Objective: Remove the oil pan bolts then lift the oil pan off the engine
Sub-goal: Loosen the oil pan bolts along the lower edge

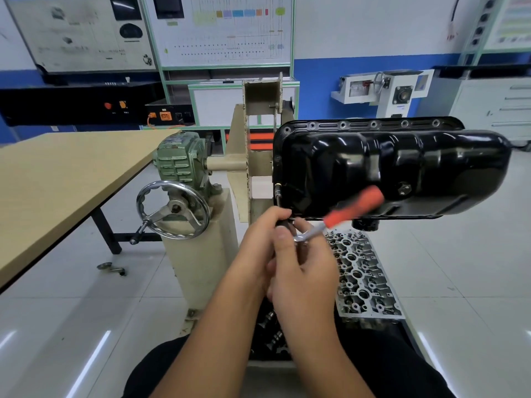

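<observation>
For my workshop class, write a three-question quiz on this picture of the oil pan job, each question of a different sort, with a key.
1. True or false: the black oil pan lies on the wooden table.
2. The ratchet handle is which colour? A blue, B orange-red, C green.
3. Fill in: on the floor under the pan lies a cylinder ____.

Key: 1 false, it sits on the engine stand, beside the handwheel. 2 B. 3 head. Both hands, left and right, grip the tool at the pan's near-left corner.

Oil pan (402,165) showing glossy black; ratchet handle (355,206) showing orange-red; gearbox (179,159) showing green; table (57,179) showing tan.
</observation>
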Tool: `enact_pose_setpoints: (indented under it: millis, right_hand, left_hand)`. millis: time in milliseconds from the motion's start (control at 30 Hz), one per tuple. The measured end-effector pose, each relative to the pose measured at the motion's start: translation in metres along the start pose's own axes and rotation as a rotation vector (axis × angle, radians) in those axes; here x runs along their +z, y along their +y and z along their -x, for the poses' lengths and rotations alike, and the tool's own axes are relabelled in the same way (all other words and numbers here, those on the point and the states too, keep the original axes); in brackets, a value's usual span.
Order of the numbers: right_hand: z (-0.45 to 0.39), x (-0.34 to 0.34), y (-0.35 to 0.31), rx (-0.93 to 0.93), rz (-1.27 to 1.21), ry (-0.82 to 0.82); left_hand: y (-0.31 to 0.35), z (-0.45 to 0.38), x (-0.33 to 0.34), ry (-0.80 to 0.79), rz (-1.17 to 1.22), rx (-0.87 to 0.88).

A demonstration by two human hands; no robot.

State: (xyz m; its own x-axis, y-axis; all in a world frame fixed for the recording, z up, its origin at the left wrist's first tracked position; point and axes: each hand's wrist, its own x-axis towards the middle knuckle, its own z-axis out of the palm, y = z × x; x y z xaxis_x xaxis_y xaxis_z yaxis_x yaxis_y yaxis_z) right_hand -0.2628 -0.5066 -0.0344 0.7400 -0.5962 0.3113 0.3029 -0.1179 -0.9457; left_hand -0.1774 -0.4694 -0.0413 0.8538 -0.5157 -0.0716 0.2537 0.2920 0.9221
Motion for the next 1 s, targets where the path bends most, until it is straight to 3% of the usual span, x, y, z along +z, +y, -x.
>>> enact_pose_setpoints:
  millis: [67,100,167,300,333,400,500,600,667,733,800,867,933,1000]
  right_hand:
    - [-0.006,-0.011,0.008,-0.224,0.318,-0.004]
    - [-0.007,-0.016,0.011,-0.263,0.359,0.010]
    - [-0.005,-0.015,0.010,-0.181,0.227,0.069]
    - [0.007,0.003,-0.001,0.336,-0.515,0.120]
    - [0.006,0.004,-0.002,0.386,-0.579,0.121]
    - [0.002,-0.002,0.001,0.237,-0.307,0.066]
    - [-0.008,-0.017,0.004,-0.208,0.285,-0.020]
    - [-0.011,-0.022,0.005,-0.253,0.306,0.008]
    - [-0.005,-0.016,0.003,-0.101,0.132,0.048]
    - [0.001,-0.005,-0.001,0.278,-0.368,0.094]
    - [0.003,-0.002,-0.004,0.497,-0.612,0.120]
    - [0.000,-0.007,0.001,0.319,-0.315,0.053]
    - [-0.006,-0.018,0.002,-0.057,0.225,-0.062]
    - [-0.012,-0.025,0.002,-0.228,0.454,-0.054]
  left_hand:
    - [0.002,0.003,-0.001,-0.016,0.020,-0.015]
    - [0.002,0.000,-0.002,-0.010,0.001,-0.022]
    - [0.005,-0.003,-0.002,0.027,-0.038,-0.056]
    - [0.005,-0.006,-0.001,0.104,-0.087,-0.140]
    - [0.006,-0.005,-0.001,0.123,-0.085,-0.153]
    - [0.003,-0.006,0.000,0.114,0.014,-0.161]
    - [0.001,-0.008,-0.004,0.092,0.067,-0.065]
    - [0.003,-0.009,-0.006,0.089,0.002,-0.047]
    - [0.003,-0.011,-0.005,0.143,0.012,-0.096]
    - [0.004,-0.010,-0.004,0.180,-0.006,-0.140]
    - [0.003,-0.008,-0.002,0.179,-0.011,-0.170]
    - [0.003,-0.006,0.001,0.157,0.041,-0.188]
    - [0.000,-0.009,0.000,0.137,0.116,-0.131]
    - [-0.002,-0.011,-0.003,0.131,0.073,-0.112]
